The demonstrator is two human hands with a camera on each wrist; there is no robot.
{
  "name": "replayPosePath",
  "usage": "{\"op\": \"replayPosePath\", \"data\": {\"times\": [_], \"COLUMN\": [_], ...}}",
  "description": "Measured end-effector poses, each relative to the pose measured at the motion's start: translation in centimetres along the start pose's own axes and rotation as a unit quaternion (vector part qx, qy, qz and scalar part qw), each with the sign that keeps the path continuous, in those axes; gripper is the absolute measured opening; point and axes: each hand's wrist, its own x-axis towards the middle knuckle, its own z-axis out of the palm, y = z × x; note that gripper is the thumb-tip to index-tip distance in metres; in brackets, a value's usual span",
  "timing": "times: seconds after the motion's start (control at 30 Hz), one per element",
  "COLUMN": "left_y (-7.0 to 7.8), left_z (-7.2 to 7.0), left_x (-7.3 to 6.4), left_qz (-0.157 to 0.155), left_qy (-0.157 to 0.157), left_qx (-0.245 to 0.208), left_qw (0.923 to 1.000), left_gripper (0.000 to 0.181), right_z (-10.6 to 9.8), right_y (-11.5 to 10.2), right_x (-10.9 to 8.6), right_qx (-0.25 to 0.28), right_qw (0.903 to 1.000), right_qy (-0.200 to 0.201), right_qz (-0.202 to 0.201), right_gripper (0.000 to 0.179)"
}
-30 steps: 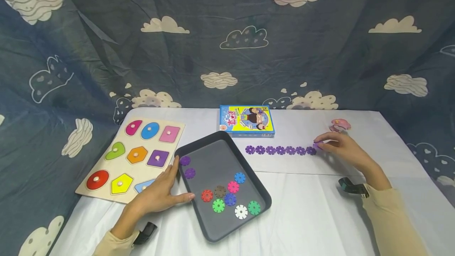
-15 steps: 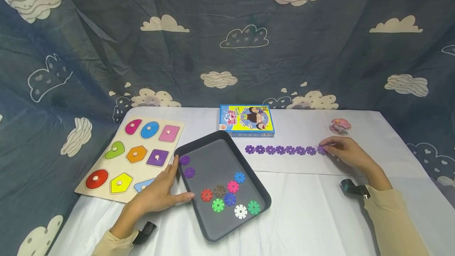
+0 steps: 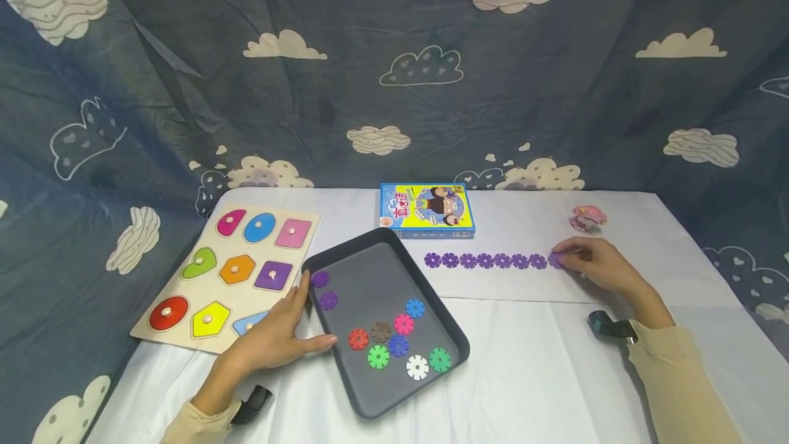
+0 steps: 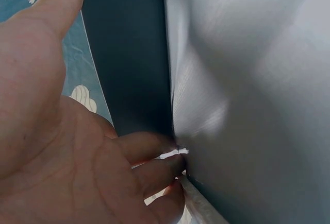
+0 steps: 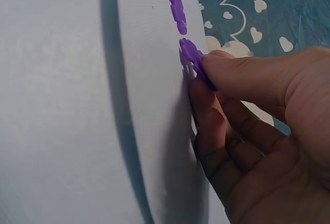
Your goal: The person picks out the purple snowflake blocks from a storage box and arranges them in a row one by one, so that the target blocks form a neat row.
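Note:
My right hand (image 3: 596, 267) pinches a purple notched plastic disc (image 5: 192, 55) between thumb and fingers, at the right end of a straight row of matching purple discs (image 3: 485, 261) on the white cloth. In the right wrist view the held disc is slightly tilted, with a small gap between it and the row. My left hand (image 3: 274, 334) rests against the left side of a dark grey tray (image 3: 409, 399), fingers extended along its rim and thumb out straight. Two purple discs (image 3: 329, 301) lie in the tray near that hand; several discs of other colours (image 3: 398, 345) lie toward its near end.
Left of the tray lies a wooden shape-puzzle board (image 3: 224, 307) with knobbed pieces, partly behind my left hand. A colourful card-game box (image 3: 427, 211) lies behind the purple row. Beyond my right hand sits a small pink toy (image 3: 588, 216). A cloud-patterned curtain (image 3: 333, 115) hangs behind the table.
My right hand has lowered the purple disc from above the row's right end to beside the last disc, lining it up with the row. My left hand and the tray have stayed put.

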Motion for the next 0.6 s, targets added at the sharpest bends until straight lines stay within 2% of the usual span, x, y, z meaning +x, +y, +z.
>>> {"op": "replayPosePath", "data": {"times": [0.6], "left_y": [-0.14], "left_z": [0.06], "left_x": [0.05], "left_qz": [0.002], "left_qy": [0.0], "left_qx": [0.004], "left_qw": [1.0], "left_gripper": [0.126], "right_z": [0.22], "right_y": [-0.49], "right_x": [-0.1], "right_qx": [0.001], "right_qw": [0.9998], "right_qy": [-0.005], "right_qz": [0.019], "right_gripper": [0.03]}}
